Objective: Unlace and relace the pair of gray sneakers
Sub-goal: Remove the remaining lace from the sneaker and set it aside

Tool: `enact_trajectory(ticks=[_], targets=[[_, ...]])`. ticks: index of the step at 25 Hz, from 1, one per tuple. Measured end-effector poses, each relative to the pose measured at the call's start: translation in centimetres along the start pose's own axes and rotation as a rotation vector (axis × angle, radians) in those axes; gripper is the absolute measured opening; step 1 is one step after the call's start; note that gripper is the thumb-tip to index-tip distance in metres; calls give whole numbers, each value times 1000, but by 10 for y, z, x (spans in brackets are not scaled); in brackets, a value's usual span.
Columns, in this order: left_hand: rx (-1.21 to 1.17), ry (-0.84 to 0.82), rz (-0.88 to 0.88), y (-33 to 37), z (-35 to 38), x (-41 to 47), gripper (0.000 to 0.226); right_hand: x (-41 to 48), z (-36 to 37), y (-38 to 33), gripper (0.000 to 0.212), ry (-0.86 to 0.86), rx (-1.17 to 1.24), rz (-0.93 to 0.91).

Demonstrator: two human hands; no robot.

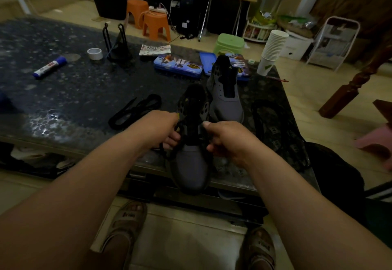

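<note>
Pinching black lace (162, 150), left hand (161, 127), right hand (229, 140), over near sneaker (191, 167); fingertips mostly hidden

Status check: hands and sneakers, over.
Left hand, right hand grip lace on near sneaker. Far sneaker unlaced. Spare lace lies apart; nothing blocking.

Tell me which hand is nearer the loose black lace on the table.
Left. The left hand is just beside the loose lace, left of the near sneaker; the right hand is across that sneaker, farther off.

Near gray sneaker (192, 163) half-laced; far sneaker (226, 97) laceless.
</note>
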State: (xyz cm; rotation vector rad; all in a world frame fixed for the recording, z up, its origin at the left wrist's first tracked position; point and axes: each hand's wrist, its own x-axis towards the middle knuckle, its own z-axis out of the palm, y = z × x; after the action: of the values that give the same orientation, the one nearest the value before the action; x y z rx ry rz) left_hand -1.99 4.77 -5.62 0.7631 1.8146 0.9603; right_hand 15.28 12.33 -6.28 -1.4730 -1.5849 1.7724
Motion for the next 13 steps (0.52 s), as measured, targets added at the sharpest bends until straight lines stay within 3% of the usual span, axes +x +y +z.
enact_trajectory(ticks=[2, 4, 13], targets=[[79, -62, 14, -2, -4, -1, 26, 3, 4, 7, 29, 46, -230, -106], [202, -88, 56, -6, -7, 0, 27, 6, 4, 10, 33, 102, -313, -189], [287, -20, 228, -22, 0, 17, 37, -16, -13, 0, 14, -39, -148, -208]])
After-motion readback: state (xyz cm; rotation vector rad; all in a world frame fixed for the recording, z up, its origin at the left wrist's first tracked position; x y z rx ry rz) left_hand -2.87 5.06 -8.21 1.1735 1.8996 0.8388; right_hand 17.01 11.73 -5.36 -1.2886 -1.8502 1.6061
